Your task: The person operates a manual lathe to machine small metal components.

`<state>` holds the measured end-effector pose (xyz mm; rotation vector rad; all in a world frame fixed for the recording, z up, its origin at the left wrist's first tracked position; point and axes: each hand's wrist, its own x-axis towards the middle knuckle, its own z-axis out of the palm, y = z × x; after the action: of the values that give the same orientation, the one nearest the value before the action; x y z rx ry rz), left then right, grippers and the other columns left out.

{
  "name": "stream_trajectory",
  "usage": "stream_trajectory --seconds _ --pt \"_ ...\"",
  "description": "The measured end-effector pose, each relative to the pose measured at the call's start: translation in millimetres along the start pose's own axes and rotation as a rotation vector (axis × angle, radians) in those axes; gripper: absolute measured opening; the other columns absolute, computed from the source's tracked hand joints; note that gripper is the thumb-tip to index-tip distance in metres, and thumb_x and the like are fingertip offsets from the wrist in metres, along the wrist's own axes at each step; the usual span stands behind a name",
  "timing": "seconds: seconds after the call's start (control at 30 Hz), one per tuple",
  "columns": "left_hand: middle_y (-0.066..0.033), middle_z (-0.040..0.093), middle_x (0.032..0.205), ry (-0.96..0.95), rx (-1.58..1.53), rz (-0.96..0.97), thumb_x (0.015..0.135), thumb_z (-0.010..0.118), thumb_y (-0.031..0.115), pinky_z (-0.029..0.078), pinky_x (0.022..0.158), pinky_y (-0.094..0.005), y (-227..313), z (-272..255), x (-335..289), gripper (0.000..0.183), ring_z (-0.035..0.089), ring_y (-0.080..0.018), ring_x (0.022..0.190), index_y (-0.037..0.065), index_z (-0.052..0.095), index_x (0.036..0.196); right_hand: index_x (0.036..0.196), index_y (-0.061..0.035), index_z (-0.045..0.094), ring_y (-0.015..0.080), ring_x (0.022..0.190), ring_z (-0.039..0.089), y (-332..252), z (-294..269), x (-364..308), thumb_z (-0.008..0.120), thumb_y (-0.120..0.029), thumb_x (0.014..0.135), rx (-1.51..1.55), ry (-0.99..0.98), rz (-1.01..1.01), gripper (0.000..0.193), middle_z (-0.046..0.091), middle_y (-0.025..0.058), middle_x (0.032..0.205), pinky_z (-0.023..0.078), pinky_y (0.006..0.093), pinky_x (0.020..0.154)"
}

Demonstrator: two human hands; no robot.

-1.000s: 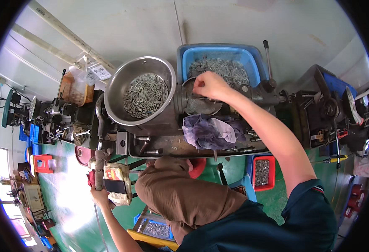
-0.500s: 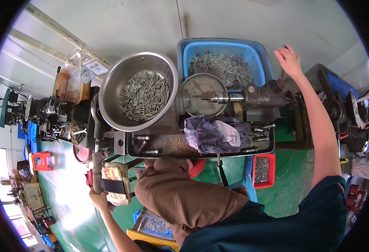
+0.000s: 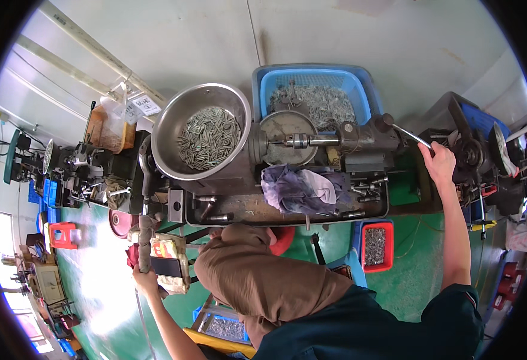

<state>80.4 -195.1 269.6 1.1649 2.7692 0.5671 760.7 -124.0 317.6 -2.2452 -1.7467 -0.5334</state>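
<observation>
My right hand [image 3: 440, 165] is closed around the end of a metal lever [image 3: 412, 135] on the right side of a bench machine's tailstock [image 3: 365, 137]. From the tailstock a spindle with a drill chuck [image 3: 299, 140] points left toward the headstock [image 3: 257, 144]. Low on the left, my left hand [image 3: 146, 281] grips the lower end of a long lever wrapped in grey cloth [image 3: 145, 246]. A stained purple rag [image 3: 299, 189] lies over the machine's tray [image 3: 245, 210]. Whether a workpiece sits at the chuck's tip is too small to tell.
A steel bowl [image 3: 159, 150] of metal pins stands left of the headstock. Behind the machine is a blue basket [image 3: 368, 99] of small metal parts. A red bin [image 3: 389, 246] sits on the floor at the right; a dark phone-like slab [image 3: 167, 267] lies beside my left hand.
My right hand has come down and toward me, swinging the lever from upright to pointing right. The drill chuck has slid left, with more spindle showing. My left hand keeps its grip.
</observation>
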Motion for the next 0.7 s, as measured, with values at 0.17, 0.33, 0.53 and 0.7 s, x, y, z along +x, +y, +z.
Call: stream_trajectory --seconds 0.17,0.33,0.53,0.7 --pt "-0.0164 0.058 0.065 0.068 0.095 0.092 0.064 0.06 0.015 0.043 0.057 -0.0394 -26.4 10.4 9.7 0.021 0.057 -0.0332 0.063 0.002 0.058 0.08 0.054 -0.0029 0.043 0.0339 0.05 0.05 -2.6 -2.8 -1.5 0.054 -0.043 0.075 0.003 0.01 -0.012 0.047 0.049 0.0143 0.05 0.038 0.0409 0.047" --pt "-0.0185 0.058 0.069 0.05 0.083 0.082 0.063 0.061 0.015 0.043 0.059 -0.0404 -20.3 8.5 7.1 0.021 0.056 -0.035 0.066 0.002 0.059 0.08 0.055 -0.0025 0.045 0.0347 0.051 0.05 -4.2 -4.4 -2.9 0.052 -0.044 0.076 -0.016 -0.012 0.0 0.047 0.049 0.0149 0.051 0.039 0.0413 0.048" --pt "-0.0189 0.058 0.068 0.077 0.067 0.105 0.063 0.061 0.015 0.043 0.058 -0.0402 -24.5 10.0 9.6 0.021 0.056 -0.0349 0.065 0.001 0.059 0.079 0.057 -0.0021 0.048 0.0353 0.054 0.052 -9.0 -7.5 -3.6 0.05 -0.046 0.077 -0.041 -0.037 0.035 0.048 0.052 0.0162 0.053 0.04 0.0418 0.05" --pt "-0.019 0.058 0.068 0.081 0.058 0.115 0.063 0.06 0.014 0.043 0.059 -0.0398 -19.2 10.3 8.9 0.021 0.057 -0.0347 0.065 0.002 0.059 0.079 0.059 -0.0016 0.05 0.0354 0.056 0.052 -10.4 -7.9 -2.6 0.05 -0.046 0.077 -0.044 -0.05 0.053 0.048 0.052 0.0168 0.055 0.04 0.042 0.051"
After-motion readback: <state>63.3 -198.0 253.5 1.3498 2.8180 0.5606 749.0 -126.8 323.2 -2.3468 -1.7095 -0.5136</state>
